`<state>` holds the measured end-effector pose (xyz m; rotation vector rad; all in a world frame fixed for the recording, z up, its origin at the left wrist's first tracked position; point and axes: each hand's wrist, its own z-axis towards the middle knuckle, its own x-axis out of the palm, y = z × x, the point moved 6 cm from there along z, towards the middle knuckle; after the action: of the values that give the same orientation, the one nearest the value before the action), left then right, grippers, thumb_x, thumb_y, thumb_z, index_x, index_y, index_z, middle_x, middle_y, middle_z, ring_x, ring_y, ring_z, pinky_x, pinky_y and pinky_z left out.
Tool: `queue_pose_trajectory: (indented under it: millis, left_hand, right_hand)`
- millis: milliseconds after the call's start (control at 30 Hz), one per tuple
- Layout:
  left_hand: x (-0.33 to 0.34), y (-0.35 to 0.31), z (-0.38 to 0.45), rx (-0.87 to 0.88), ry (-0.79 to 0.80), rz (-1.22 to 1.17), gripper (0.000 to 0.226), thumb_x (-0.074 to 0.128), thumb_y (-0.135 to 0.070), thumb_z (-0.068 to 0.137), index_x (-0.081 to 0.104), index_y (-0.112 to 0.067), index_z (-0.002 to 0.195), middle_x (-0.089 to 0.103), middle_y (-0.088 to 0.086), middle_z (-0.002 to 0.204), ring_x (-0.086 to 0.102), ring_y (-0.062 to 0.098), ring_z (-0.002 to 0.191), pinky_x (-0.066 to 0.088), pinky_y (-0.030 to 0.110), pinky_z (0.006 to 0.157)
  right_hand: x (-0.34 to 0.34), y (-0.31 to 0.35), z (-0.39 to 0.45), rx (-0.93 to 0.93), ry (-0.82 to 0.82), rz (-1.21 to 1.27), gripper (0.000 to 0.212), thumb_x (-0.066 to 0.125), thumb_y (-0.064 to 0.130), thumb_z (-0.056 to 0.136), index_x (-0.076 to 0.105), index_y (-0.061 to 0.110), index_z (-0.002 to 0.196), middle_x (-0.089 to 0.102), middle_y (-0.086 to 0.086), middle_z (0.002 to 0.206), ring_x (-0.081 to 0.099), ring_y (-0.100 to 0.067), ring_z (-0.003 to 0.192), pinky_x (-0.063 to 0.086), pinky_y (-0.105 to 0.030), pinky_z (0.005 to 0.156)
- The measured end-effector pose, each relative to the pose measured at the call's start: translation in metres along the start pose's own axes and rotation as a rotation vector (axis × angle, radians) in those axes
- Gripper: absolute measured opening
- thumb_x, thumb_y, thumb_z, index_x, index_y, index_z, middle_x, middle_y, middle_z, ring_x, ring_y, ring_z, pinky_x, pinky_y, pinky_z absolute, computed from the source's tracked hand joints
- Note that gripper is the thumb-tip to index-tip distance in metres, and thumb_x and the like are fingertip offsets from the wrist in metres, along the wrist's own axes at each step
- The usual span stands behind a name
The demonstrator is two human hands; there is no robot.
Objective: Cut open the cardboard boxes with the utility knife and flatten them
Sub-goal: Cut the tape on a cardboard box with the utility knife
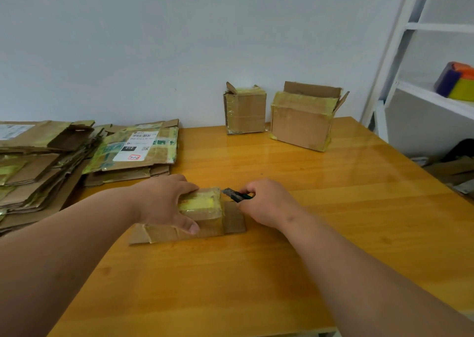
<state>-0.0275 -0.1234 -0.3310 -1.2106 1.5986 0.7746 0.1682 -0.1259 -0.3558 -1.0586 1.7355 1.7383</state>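
The small taped box (202, 209) sits near the middle of the desk (282, 259), right in front of the person, its top wrapped in yellowish tape and its bottom flaps already splayed out flat on the wood. That low, spread base looks like why it sits so steady under pressure.

The left hand (166, 203) lies over the box from the left side, fingers (188, 186) wrapped over the far top edge and thumb hooked down the near face, so it clamps the box and pins it against the desk. I'd say that hold is there to stop the box sliding when the blade bites.

On the right, the right hand (266, 203) is curled tight around the handle of the utility knife (237, 195), with the blade tip pointing left and touching, or just shy of, the box's upper right corner. The blade is well apart from the left fingers, which looks sensible: the cut along the tape seam seems about to start.

Further out, a heap of flattened cardboard (77, 157) is stacked on the left of the desk. Two standing boxes (277, 116) wait against the back wall, tape still on. A white shelf (436, 98) stands at the right.
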Motion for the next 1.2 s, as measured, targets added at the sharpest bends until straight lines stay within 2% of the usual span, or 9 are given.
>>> queue_pose_trajectory:
  millis: [200,300,500,633,733,833,1000,1100,1200]
  left_hand:
    - [0.001,0.0,0.001,0.011,0.003,0.013,0.123,0.055,-0.087,0.046,0.024,-0.032,0.152,0.038,-0.014,0.129,0.042,0.013,0.12,0.04,0.031,0.101]
    - [0.002,0.001,0.002,0.007,-0.006,0.025,0.117,0.06,-0.084,0.053,0.023,-0.033,0.152,0.037,-0.013,0.128,0.042,0.014,0.118,0.04,0.032,0.1]
    - [0.005,0.002,0.0,-0.009,-0.004,0.032,0.125,0.052,-0.089,0.046,0.019,-0.035,0.153,0.035,-0.011,0.13,0.041,0.015,0.12,0.04,0.035,0.103]
    - [0.008,0.004,-0.001,-0.023,-0.024,0.024,0.116,0.061,-0.082,0.058,0.016,-0.035,0.154,0.035,-0.009,0.132,0.038,0.016,0.123,0.039,0.038,0.105]
    - [0.01,0.004,-0.003,-0.035,-0.018,0.029,0.122,0.055,-0.087,0.052,0.014,-0.036,0.154,0.034,-0.009,0.136,0.036,0.016,0.126,0.037,0.038,0.107]
    - [0.01,0.004,-0.005,-0.054,-0.009,0.036,0.127,0.05,-0.09,0.047,0.012,-0.034,0.154,0.034,-0.008,0.139,0.035,0.017,0.129,0.037,0.039,0.108]
    - [0.006,0.002,-0.008,-0.152,-0.034,0.074,0.118,0.054,-0.087,0.061,0.012,-0.03,0.155,0.029,-0.001,0.149,0.033,0.025,0.134,0.038,0.04,0.108]
    - [0.004,0.004,-0.014,-0.258,-0.025,0.091,0.114,0.044,-0.09,0.064,0.014,-0.027,0.155,0.025,0.005,0.154,0.031,0.029,0.138,0.038,0.044,0.108]
    - [0.007,0.005,-0.019,-0.281,0.004,0.092,0.114,0.031,-0.09,0.067,0.009,-0.023,0.156,0.018,0.005,0.157,0.019,0.033,0.144,0.027,0.048,0.113]
  right_hand:
    - [-0.002,0.013,0.0,-0.037,0.009,-0.093,0.025,0.058,0.02,0.087,0.072,0.018,0.107,0.063,-0.003,0.08,0.053,-0.019,0.067,0.039,-0.027,0.052]
    - [0.001,0.021,-0.002,-0.075,0.049,-0.129,0.025,0.058,0.022,0.086,0.074,0.015,0.105,0.067,-0.007,0.089,0.059,-0.024,0.076,0.045,-0.032,0.057]
    - [0.0,0.027,-0.008,-0.131,0.067,-0.255,0.016,0.057,0.022,0.083,0.069,0.012,0.084,0.061,-0.007,0.074,0.048,-0.021,0.062,0.035,-0.031,0.052]
    - [-0.004,0.024,-0.017,-0.145,0.107,-0.246,0.017,0.059,0.02,0.085,0.072,0.012,0.093,0.064,-0.01,0.082,0.049,-0.021,0.066,0.035,-0.033,0.056]
    - [-0.008,0.019,-0.024,-0.132,0.128,-0.2,0.016,0.061,0.021,0.085,0.075,0.02,0.094,0.059,-0.002,0.072,0.047,-0.017,0.063,0.036,-0.031,0.054]
    - [-0.009,0.017,-0.029,-0.117,0.15,-0.169,0.021,0.067,0.024,0.083,0.077,0.025,0.101,0.058,0.003,0.072,0.049,-0.016,0.065,0.038,-0.031,0.056]
    - [-0.014,0.009,-0.031,-0.069,0.036,-0.08,0.027,0.066,0.023,0.086,0.073,0.023,0.112,0.066,-0.002,0.089,0.055,-0.017,0.071,0.042,-0.03,0.06]
    - [-0.014,0.005,-0.028,-0.014,-0.067,-0.03,0.024,0.061,0.023,0.088,0.072,0.023,0.11,0.069,-0.006,0.095,0.059,-0.02,0.073,0.045,-0.032,0.058]
    - [-0.009,0.015,-0.026,-0.028,-0.084,0.031,0.022,0.059,0.026,0.09,0.07,0.02,0.107,0.069,-0.009,0.093,0.055,-0.019,0.068,0.041,-0.032,0.055]
